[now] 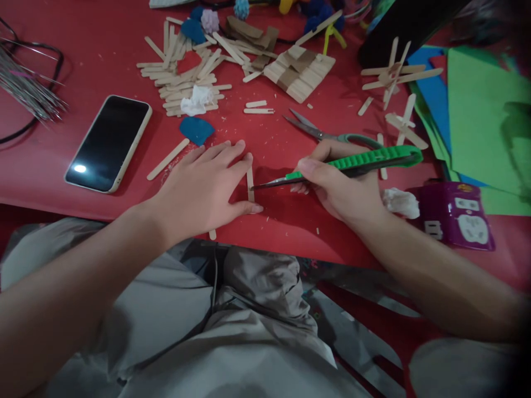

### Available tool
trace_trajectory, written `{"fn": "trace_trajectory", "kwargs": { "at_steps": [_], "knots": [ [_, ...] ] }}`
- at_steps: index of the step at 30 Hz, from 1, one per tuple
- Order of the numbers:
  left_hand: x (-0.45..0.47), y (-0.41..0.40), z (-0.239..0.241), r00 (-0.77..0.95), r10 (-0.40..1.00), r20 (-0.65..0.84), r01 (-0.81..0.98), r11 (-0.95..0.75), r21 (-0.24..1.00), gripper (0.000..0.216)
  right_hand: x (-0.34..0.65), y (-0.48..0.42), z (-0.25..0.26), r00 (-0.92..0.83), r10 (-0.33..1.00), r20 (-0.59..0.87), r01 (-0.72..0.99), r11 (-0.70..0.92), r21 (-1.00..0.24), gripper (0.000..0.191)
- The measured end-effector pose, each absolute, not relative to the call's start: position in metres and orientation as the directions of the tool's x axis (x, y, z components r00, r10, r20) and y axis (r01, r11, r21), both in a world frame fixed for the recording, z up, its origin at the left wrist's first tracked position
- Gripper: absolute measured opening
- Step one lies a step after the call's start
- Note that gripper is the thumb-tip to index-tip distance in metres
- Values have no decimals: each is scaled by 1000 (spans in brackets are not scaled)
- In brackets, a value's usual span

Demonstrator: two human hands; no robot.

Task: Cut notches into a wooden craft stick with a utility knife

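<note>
A short wooden craft stick (250, 179) lies on the red table with its length pointing away from me. My left hand (203, 185) rests palm down and spread beside it, index fingertip at the stick's far end and thumb tip by its near end. My right hand (336, 182) is closed around a green utility knife (369, 161), thumb on top. The knife's extended blade points left, its tip touching the stick or just over it. Behind the right hand, a pair of scissors (319, 132) lies partly covered by the fingers.
A phone (110, 143) with its case lies left, near metal wires (29, 80). Loose craft sticks (186, 88) are heaped at the back beside a glued stick panel (301, 74). Right are a purple box (456, 215), crumpled tissue (400, 203) and green sheets (485, 121).
</note>
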State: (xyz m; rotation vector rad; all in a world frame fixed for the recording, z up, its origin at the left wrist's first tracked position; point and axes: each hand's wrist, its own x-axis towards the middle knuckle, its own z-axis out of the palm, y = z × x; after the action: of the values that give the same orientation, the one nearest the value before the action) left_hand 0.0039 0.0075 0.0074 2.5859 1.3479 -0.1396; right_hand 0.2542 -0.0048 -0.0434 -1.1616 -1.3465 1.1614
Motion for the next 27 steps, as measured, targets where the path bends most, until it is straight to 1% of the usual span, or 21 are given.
{"fn": "trace_trajectory", "kwargs": {
  "at_steps": [4,14,19,23,27],
  "knots": [
    [4,7,9,568,802,-183,823,-547,157,80,256,-5,-44,-74,991,112,66,117,-991,36],
    [3,8,6,583,792,-179,812,-566,141,80,256,-5,-44,-64,994,89,112,96,-989,34],
    [4,7,8,578,795,-185,816,-558,152,80,254,-6,-43,-54,996,74,71,78,-994,32],
    [4,7,8,577,795,-184,816,-555,160,78,253,-5,-42,-62,994,88,62,92,-994,36],
    [2,8,6,583,793,-176,812,-564,147,78,254,-4,-42,-26,997,69,66,71,-995,41]
  ]
}}
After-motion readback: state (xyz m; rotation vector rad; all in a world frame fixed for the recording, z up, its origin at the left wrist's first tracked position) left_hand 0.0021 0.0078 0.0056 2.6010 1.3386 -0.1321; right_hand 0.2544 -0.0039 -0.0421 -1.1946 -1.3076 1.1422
